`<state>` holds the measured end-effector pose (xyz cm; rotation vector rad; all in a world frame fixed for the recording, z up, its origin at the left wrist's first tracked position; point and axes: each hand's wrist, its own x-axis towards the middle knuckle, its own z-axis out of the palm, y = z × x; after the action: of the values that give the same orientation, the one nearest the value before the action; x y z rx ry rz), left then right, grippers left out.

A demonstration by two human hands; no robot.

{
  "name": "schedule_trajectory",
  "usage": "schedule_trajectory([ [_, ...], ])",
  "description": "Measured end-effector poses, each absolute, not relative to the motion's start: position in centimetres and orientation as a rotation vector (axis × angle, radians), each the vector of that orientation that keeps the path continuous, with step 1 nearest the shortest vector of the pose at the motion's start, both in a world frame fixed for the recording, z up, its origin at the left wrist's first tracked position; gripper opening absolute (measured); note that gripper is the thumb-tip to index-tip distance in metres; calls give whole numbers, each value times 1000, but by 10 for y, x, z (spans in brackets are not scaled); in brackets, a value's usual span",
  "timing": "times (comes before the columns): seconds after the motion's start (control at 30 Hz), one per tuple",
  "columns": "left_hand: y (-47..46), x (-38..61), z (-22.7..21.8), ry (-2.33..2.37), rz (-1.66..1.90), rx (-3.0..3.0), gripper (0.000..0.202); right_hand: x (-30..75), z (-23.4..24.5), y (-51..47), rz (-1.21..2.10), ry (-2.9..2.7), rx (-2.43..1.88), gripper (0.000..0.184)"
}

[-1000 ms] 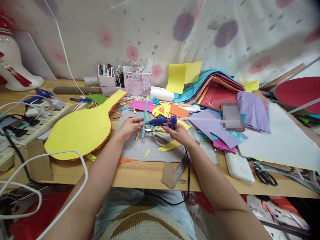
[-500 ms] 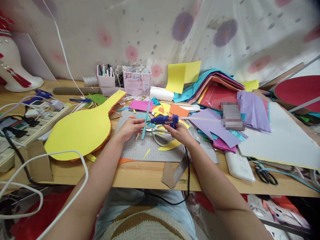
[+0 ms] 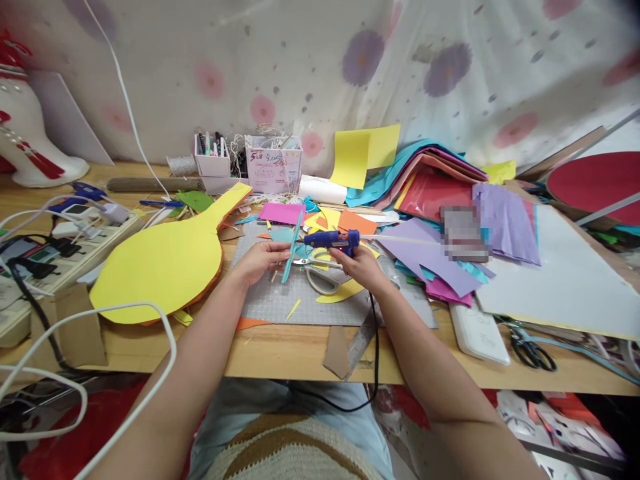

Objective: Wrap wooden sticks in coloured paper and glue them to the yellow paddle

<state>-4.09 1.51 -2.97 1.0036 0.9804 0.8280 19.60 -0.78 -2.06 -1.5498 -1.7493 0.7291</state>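
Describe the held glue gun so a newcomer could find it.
On the wooden desk, find the grey cutting mat. Above it, the right hand holds the glue gun: unlike the scissors nearby, it is dark blue, with a pale stick jutting from its back.

Two bare forearms (image 3: 200, 347) slant inward across the near edge of the pale wooden tabletop (image 3: 280, 353). The left hand (image 3: 257, 262) points rightward in a pinch; the right hand (image 3: 362, 264), near it, curls in a grip.
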Motion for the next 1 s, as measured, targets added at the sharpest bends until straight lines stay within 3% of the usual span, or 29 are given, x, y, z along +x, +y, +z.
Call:
schedule_trajectory([
  [1.0, 12, -41, -24, 965, 707, 945, 36, 204, -19, -4, 667, -1629, -1611, 46],
])
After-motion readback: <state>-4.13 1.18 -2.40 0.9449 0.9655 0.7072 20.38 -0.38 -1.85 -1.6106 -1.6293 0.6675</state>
